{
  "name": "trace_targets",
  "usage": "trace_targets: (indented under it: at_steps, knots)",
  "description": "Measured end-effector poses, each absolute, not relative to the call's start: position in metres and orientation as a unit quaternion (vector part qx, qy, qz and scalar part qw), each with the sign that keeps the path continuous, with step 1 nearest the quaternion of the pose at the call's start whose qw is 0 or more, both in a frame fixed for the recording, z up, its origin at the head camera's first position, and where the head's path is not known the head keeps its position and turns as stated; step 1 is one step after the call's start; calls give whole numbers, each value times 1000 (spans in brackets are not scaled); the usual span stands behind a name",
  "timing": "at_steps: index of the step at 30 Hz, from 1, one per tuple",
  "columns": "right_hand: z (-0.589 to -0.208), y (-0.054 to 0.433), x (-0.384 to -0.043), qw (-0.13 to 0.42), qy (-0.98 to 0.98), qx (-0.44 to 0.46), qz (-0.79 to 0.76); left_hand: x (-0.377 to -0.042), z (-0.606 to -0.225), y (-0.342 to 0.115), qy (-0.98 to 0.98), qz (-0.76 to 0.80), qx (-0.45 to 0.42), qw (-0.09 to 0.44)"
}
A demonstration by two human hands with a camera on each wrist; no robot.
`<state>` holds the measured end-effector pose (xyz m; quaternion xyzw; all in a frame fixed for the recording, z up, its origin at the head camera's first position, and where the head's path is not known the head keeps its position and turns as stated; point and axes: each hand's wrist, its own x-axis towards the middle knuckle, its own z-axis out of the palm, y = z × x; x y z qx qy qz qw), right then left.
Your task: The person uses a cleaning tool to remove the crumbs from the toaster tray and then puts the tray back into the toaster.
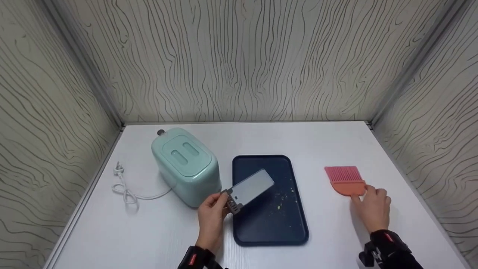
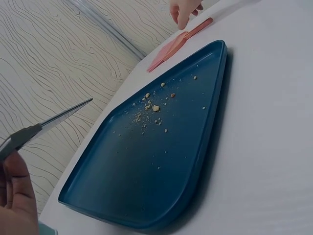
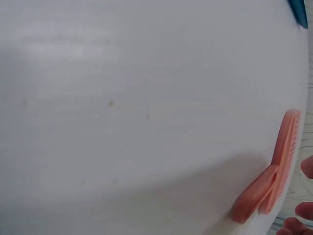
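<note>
My left hand (image 1: 210, 222) pinches the dark grey slotted end of a crumb tray (image 1: 255, 186), a thin pale plate. It is held tilted above a navy blue tray (image 1: 263, 233), and in the left wrist view its edge shows as a thin line. Crumbs (image 2: 155, 108) lie scattered on the blue tray. Far to the right, a small brush (image 1: 343, 175) with pink bristles and an orange handle lies on the table. My right hand (image 1: 374, 209) is over its handle, fingers spread. In the right wrist view, the fingertips (image 3: 307, 167) appear apart from the brush.
A mint green toaster (image 1: 199, 179) with a lid stands left of the blue tray, close to my left hand. Its white cord (image 1: 149, 197) and plug (image 1: 118, 170) lie on the white table (image 1: 101, 231). Patterned panels (image 1: 239, 67) enclose the back and sides.
</note>
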<state>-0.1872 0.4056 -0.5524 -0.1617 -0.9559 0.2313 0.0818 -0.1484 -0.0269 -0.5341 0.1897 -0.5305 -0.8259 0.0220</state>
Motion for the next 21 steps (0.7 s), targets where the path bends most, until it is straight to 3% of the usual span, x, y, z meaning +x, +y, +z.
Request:
trace_targets:
  at_steps: [7, 17, 21]
  knots:
    - [-533, 360, -191, 131, -945, -103, 280, -150, -533, -22, -523, -832, 184, 26]
    - [-516, 282, -186, 139, -931, -17, 338, -151, -530, -19, -515, -838, 178, 28]
    - [-512, 257, -181, 113, -916, -3, 384, -151, -529, -18, -517, -836, 181, 31]
